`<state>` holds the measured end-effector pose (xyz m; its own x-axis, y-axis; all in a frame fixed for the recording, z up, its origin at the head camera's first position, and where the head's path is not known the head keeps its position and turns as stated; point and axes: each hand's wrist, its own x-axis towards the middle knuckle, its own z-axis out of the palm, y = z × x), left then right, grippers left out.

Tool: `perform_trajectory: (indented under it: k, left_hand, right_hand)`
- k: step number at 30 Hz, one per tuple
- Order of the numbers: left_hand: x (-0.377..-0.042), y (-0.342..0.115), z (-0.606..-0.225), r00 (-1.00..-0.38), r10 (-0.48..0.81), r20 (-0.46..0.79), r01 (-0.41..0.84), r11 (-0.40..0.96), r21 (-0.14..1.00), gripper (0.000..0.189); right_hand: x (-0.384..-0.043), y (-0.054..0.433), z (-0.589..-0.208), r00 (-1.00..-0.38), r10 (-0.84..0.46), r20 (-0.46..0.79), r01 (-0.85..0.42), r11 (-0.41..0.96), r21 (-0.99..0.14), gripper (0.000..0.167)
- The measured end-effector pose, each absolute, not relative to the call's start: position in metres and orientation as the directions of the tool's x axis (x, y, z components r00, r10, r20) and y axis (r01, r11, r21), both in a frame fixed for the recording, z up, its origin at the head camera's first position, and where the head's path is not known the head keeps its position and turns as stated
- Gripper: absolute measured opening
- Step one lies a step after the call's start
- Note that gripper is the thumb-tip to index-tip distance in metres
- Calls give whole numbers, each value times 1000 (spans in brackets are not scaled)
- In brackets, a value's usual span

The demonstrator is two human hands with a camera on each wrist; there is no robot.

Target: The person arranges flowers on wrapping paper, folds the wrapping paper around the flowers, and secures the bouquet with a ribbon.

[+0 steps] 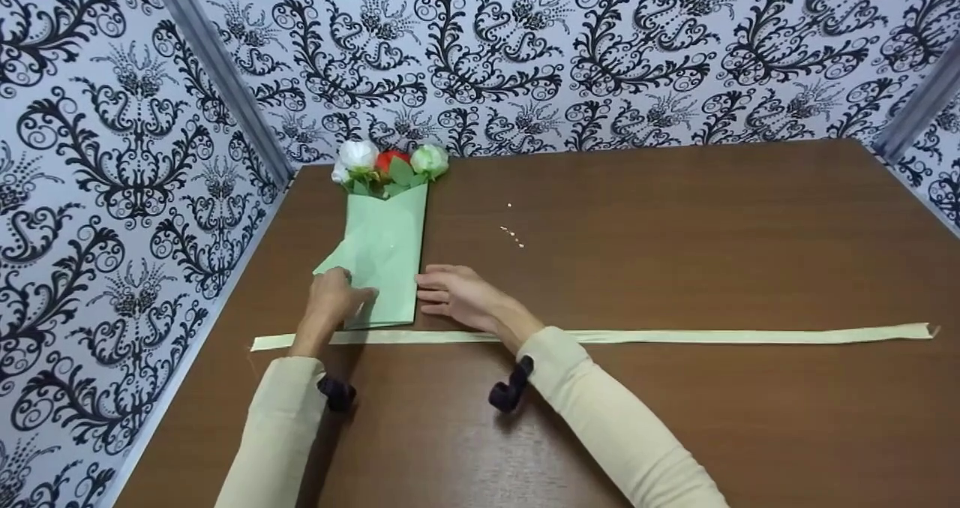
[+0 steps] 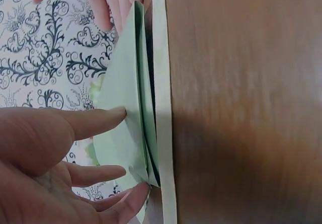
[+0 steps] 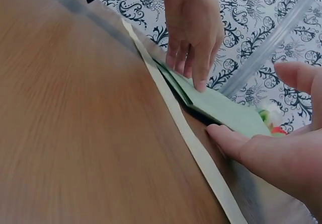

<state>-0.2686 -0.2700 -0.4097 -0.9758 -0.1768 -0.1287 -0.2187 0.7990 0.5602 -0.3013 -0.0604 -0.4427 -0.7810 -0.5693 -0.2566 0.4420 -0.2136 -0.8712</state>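
A bouquet of artificial flowers wrapped in pale green paper (image 1: 386,260) lies on the table, its white, red and pale green blooms (image 1: 392,160) toward the back wall. My left hand (image 1: 330,302) touches the left part of the wrapper, thumb and fingers spread over the paper near its folded lower end. A corner of paper juts out at that left side. Beside the wrapper's right edge my right hand (image 1: 469,298) lies with fingers extended, fingertips right at the paper. In the left wrist view, the layered opening of the wrapper (image 2: 138,73) faces the camera.
A long cream ribbon (image 1: 705,336) runs across the table in front of the bouquet, under both wrists. Small pale bits (image 1: 512,232) lie right of the flowers. Patterned walls (image 1: 495,50) border the brown table (image 1: 675,245) at the back and sides.
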Motion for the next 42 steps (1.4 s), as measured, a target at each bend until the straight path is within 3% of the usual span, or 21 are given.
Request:
perform_trajectory:
  k: [19, 24, 31, 36, 42]
  left_hand:
    - [-270, -264, -409, -970, -213, -121, -244, 829, 503, 63]
    - [-270, -260, -410, -968, -240, -66, -234, 783, 576, 56]
    - [-273, -256, -410, -963, -230, -142, -267, 741, 616, 76]
    - [-274, -254, -408, -968, -194, -161, -251, 788, 562, 74]
    - [-273, -250, -405, -947, -249, -203, -320, 779, 539, 73]
  right_hand:
    - [-302, -88, -449, -836, -493, -242, 460, -387, -799, 90]
    - [-304, -92, -450, -843, -486, -231, 420, -324, -848, 77]
    - [-303, -90, -447, -835, -498, -235, 415, -289, -862, 54]
    - [-303, -93, -446, -820, -505, -269, 466, -316, -827, 52]
    - [-301, -97, -446, -829, -500, -249, 451, -336, -827, 61]
